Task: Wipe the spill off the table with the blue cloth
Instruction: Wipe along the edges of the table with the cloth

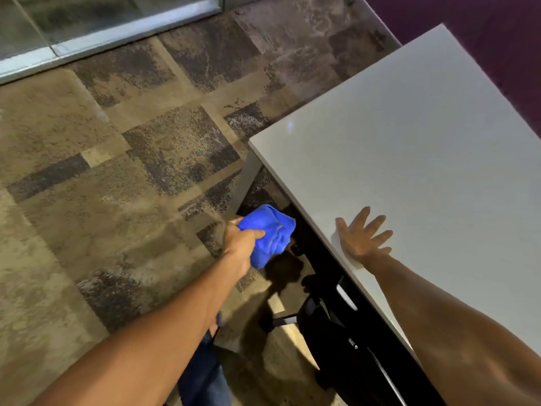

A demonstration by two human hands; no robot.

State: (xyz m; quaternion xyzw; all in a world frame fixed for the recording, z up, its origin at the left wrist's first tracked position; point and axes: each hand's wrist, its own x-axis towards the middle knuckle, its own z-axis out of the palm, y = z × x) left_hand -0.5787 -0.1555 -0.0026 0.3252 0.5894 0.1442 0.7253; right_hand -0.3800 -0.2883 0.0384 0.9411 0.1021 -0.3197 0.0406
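A crumpled blue cloth (270,234) hangs in the air just off the near left edge of the white table (409,148), and my left hand (241,244) is shut on it. My right hand (361,237) lies flat on the tabletop close to that same edge, fingers spread, holding nothing. The cloth is beside the table, over the floor, not touching the top. I can make out no spill on the tabletop; only a small bright glint shows near its far left corner.
Patterned brown and grey carpet (117,171) covers the floor to the left. A black office chair (330,326) is tucked under the table's near edge. A glass partition with a metal rail (102,33) runs along the top left. A purple wall (497,30) stands behind the table.
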